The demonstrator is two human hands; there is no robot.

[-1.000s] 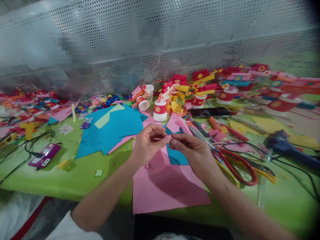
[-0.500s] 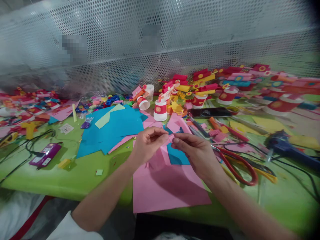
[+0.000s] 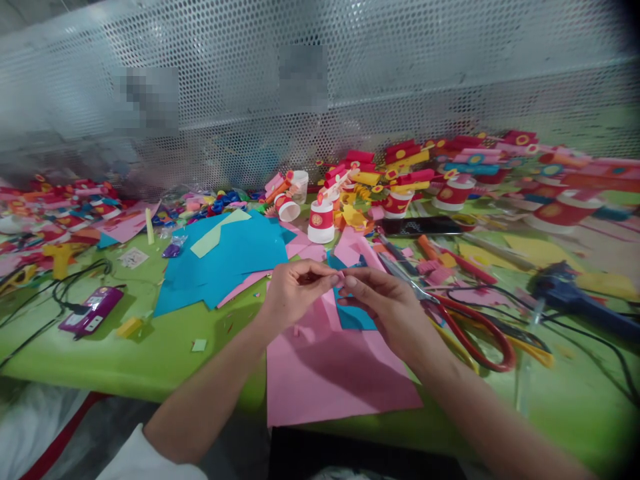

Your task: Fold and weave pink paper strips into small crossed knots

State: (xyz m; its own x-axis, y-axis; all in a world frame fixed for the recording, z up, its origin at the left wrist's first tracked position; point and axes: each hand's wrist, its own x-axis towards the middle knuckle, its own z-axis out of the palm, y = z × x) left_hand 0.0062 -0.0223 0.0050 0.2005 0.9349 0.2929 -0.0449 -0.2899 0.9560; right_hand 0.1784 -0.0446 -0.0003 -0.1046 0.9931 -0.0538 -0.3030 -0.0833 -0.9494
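Between my fingertips is a small piece of pink paper (image 3: 341,279), mostly covered by the fingers. My left hand (image 3: 299,290) pinches it from the left, thumb against index finger. From the right, my right hand (image 3: 384,297) is closed on the same piece with thumb and index finger. Both hands hover over a large pink sheet (image 3: 340,383) at the table's front edge. A blue paper piece (image 3: 356,320) lies partly under my right hand. Beyond the hands stands an upside-down white cup with a red band (image 3: 321,220) and rolled paper on top.
Red-handled scissors (image 3: 500,353) and a dark blue glue gun (image 3: 585,297) with cables lie at right. Blue sheets (image 3: 225,257) cover the left middle. A purple power strip (image 3: 93,312) sits far left. Paper-decorated cups (image 3: 453,193) line the back before a perforated metal panel (image 3: 240,80).
Both hands stay close together and have shifted only slightly. The small pink piece between the fingertips shows less now, and some right-hand fingers have spread a little.
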